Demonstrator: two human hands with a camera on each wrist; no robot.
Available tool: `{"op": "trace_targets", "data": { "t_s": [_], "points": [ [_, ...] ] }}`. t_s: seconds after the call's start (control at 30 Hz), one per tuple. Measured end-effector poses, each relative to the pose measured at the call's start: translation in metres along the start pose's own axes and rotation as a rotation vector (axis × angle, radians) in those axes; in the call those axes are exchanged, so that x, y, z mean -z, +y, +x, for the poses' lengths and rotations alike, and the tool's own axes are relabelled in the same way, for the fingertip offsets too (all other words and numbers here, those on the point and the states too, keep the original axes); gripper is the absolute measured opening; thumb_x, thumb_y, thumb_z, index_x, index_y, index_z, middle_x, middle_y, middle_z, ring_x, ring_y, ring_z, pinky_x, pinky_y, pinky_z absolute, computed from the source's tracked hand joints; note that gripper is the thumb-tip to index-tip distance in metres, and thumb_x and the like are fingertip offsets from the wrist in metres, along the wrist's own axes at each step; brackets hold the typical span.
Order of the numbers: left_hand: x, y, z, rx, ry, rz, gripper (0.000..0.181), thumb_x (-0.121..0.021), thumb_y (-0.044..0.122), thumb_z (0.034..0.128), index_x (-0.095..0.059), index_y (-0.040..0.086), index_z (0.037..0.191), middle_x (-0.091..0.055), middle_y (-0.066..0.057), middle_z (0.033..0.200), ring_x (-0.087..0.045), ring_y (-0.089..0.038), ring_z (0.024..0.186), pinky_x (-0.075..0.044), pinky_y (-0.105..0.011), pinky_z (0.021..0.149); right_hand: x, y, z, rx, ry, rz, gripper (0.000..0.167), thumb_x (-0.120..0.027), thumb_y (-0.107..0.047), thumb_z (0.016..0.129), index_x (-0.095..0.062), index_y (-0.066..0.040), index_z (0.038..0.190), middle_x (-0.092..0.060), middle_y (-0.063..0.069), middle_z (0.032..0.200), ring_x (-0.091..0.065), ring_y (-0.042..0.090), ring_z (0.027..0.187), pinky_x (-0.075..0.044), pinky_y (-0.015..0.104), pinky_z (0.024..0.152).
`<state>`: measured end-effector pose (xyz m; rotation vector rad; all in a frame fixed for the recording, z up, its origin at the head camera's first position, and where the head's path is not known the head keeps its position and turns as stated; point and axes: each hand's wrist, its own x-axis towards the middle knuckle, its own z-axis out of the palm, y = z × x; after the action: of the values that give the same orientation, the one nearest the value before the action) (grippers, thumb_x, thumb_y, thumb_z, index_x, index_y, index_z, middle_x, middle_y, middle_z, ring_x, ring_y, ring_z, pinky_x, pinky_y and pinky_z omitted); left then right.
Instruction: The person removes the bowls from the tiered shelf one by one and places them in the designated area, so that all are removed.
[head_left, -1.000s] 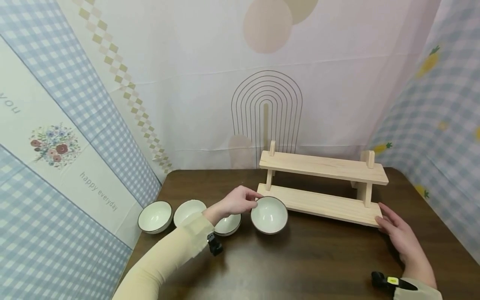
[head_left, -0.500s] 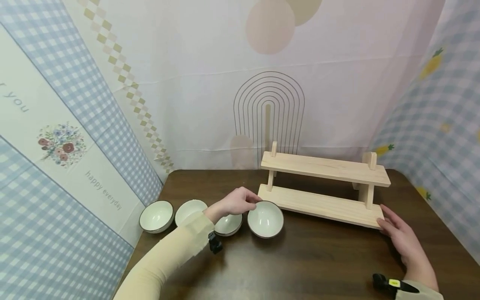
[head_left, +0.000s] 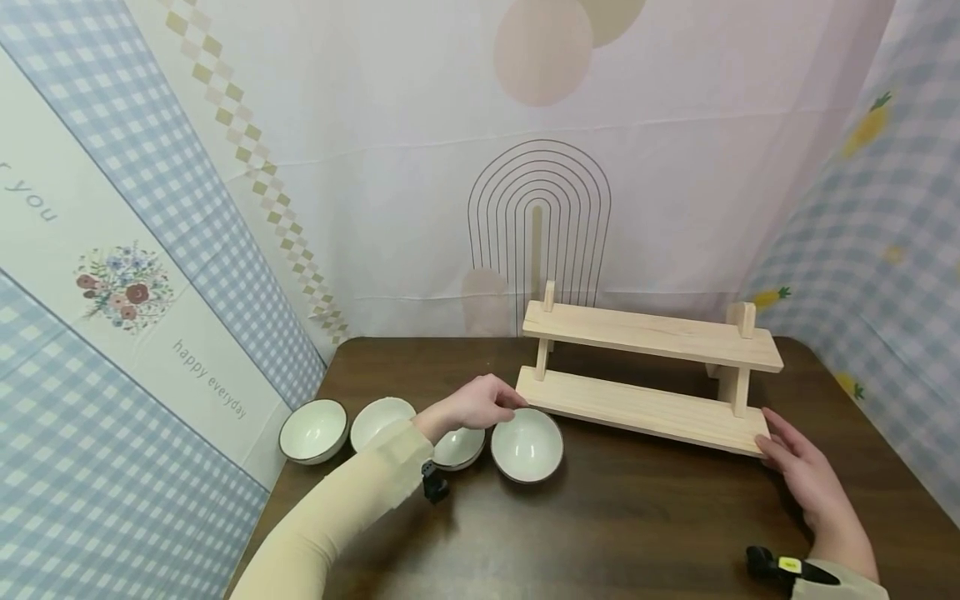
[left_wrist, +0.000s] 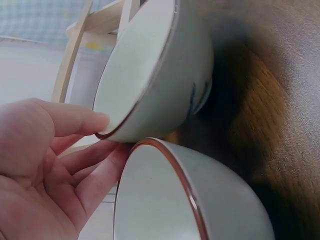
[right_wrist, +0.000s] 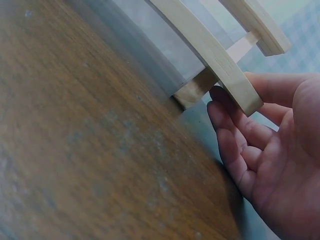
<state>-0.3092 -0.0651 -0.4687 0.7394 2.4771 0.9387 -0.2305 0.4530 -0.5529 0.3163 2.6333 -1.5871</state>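
My left hand (head_left: 474, 403) pinches the rim of a white bowl (head_left: 527, 450) with a thin brown edge. In the left wrist view, the thumb lies inside that rim and the fingers are behind it; dark marks show on the outer wall of the bowl (left_wrist: 175, 95). A neighbouring bowl (left_wrist: 215, 200) sits close beside it there. Over on the right, my right hand (head_left: 804, 471) grips the end of the lower board of a two-tier wooden shelf (head_left: 637, 406). In the right wrist view, its fingers reach under the board (right_wrist: 230, 80), with the thumb on the upper side.
Left of the held bowl stand three more white bowls in a row: one (head_left: 459, 448) partly behind my left wrist, a middle one (head_left: 380, 419) partly covered by the sleeve, and a leftmost one (head_left: 312, 432). Patterned cloths surround the dark wooden table (head_left: 600, 533).
The bowl in my left hand has moved a little left and nearer to me, coming closer to the row of bowls. My right hand stays on the shelf end. The head view shifts slightly.
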Motion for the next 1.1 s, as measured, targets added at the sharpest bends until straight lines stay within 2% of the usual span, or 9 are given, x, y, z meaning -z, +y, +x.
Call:
{"op": "trace_targets", "data": {
  "t_s": [0.3,0.77,0.93,1.1],
  "points": [
    [0.000,-0.001,0.005,-0.021,-0.006,0.067,0.029,-0.066,0.001,0.0997,-0.081,0.008,0.123,-0.079,-0.004,0.117,-0.072,-0.012,0.105,-0.058,-0.032,0.091,0.001,-0.003,-0.003,0.014,-0.003,0.000,0.080,-0.048,-0.048,0.113,-0.012,-0.006,0.171,-0.026,0.042,0.163,-0.042,-0.021,0.094,-0.045,0.010,0.075],
    [-0.010,0.002,0.011,0.006,0.022,0.212,0.031,-0.063,0.000,0.1031,-0.080,0.011,0.126,-0.078,-0.001,0.121,-0.069,-0.009,0.102,-0.055,-0.025,0.085,0.000,0.001,-0.004,0.005,0.009,0.004,0.079,-0.048,-0.046,0.114,-0.012,-0.005,0.171,-0.029,0.044,0.160,-0.046,-0.023,0.089,-0.046,0.011,0.074],
    [-0.010,0.001,0.013,0.008,0.046,0.232,0.033,-0.063,-0.001,0.1022,-0.081,0.013,0.126,-0.078,0.000,0.121,-0.068,-0.009,0.105,-0.055,-0.026,0.087,0.003,0.003,0.000,0.008,0.007,0.013,0.079,-0.047,-0.047,0.114,-0.011,-0.006,0.171,-0.026,0.043,0.162,-0.046,-0.023,0.089,-0.046,0.010,0.075],
    [-0.011,-0.002,0.011,0.036,0.049,0.247,0.031,-0.065,0.001,0.1026,-0.081,0.013,0.127,-0.078,0.000,0.123,-0.069,-0.011,0.109,-0.055,-0.027,0.088,0.003,0.002,0.003,0.007,-0.019,0.006,0.082,-0.049,-0.050,0.112,-0.009,-0.007,0.171,-0.023,0.044,0.163,-0.043,-0.025,0.090,-0.046,0.010,0.075]
  ]
}}
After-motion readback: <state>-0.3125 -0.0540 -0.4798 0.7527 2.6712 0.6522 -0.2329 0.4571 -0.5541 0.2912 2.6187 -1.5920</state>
